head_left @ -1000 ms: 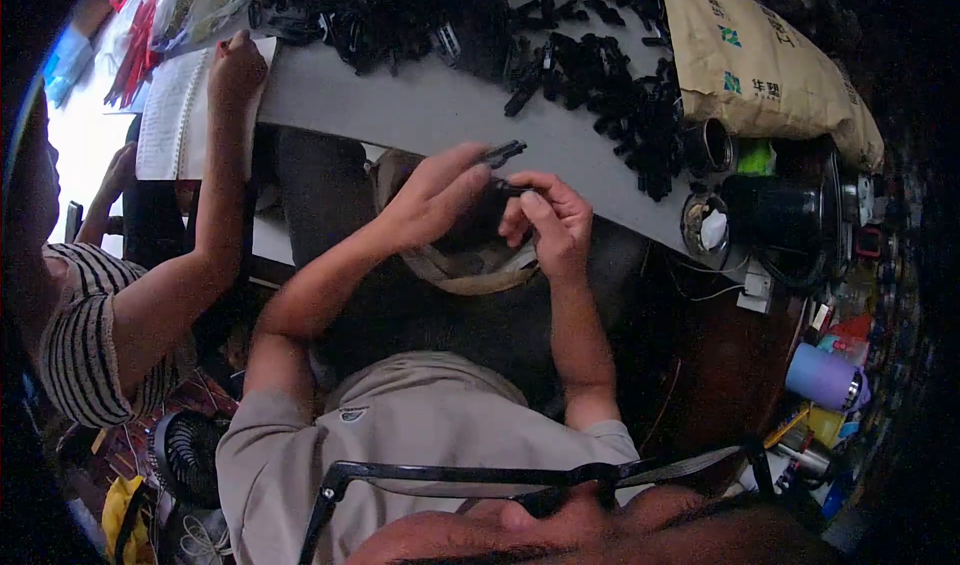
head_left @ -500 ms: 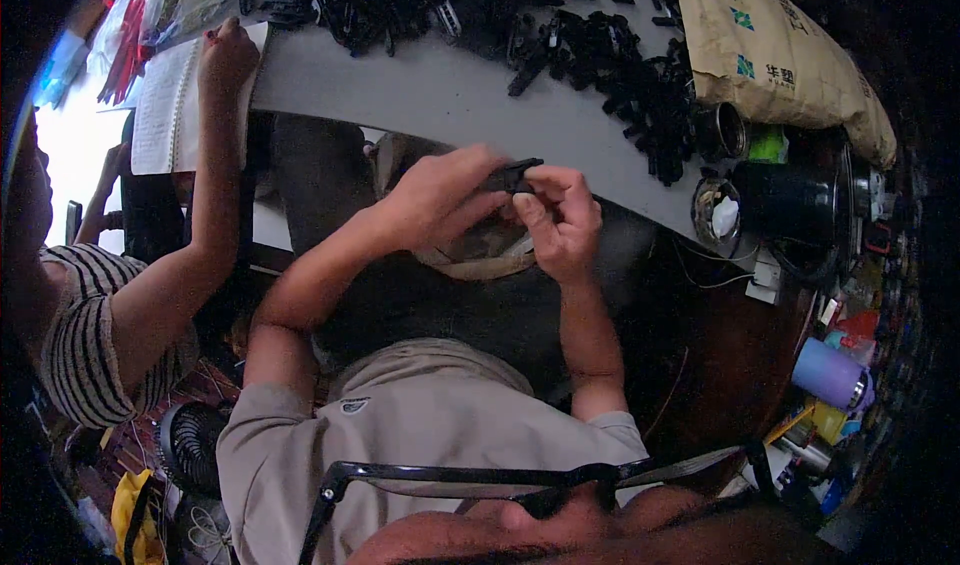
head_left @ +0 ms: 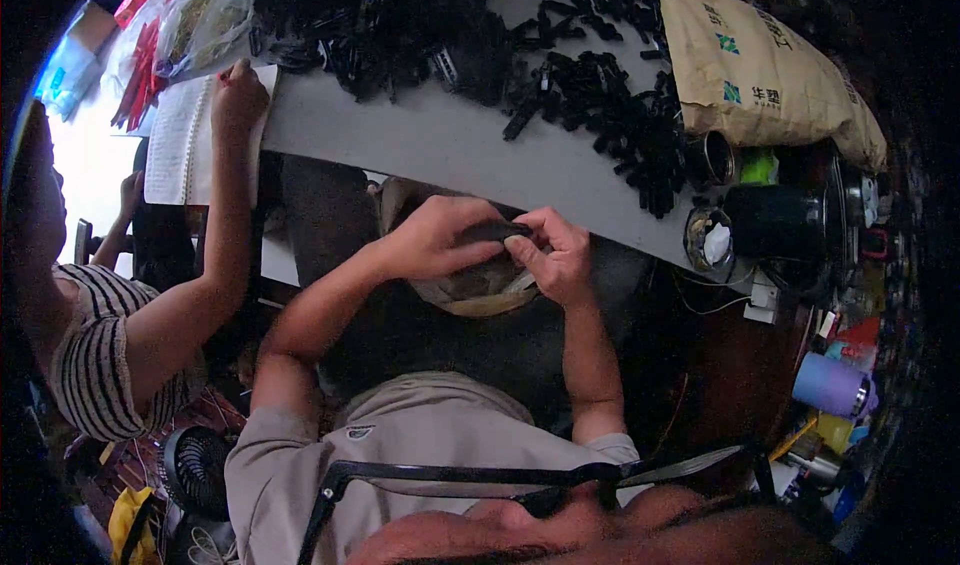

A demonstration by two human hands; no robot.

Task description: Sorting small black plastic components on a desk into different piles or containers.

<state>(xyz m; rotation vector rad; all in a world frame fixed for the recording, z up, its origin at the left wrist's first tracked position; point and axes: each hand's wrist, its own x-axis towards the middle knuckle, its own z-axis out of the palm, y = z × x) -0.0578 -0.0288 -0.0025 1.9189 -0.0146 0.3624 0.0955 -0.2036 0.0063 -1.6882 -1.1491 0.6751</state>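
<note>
Both my hands meet just off the near edge of the table, over a pale sack-like container [head_left: 470, 303]. Between them is a small, dark, elongated plastic piece [head_left: 497, 231], mostly covered by my fingers. My left hand [head_left: 435, 237] grips its left part between thumb and fingers. The thumb and curled fingers of my right hand [head_left: 557, 255] pinch its right end. Beyond my hands, many similar black plastic pieces [head_left: 610, 100] lie heaped on the white table [head_left: 400, 130]. The exact shape of the held piece cannot be made out.
At left, another person's hand [head_left: 240, 100] rests on a spiral notebook [head_left: 180, 145]. A brown paper sack [head_left: 770, 75] lies at the far right, near an open tin [head_left: 710, 157] and a dark cylindrical container [head_left: 775, 220]. A purple tumbler [head_left: 830, 385] and small fan [head_left: 195, 473] flank me.
The whole scene sits lower in the picture. My hands have drawn closer around the black piece, which now lies flatter and shows less. The other person's hand stays at the notebook.
</note>
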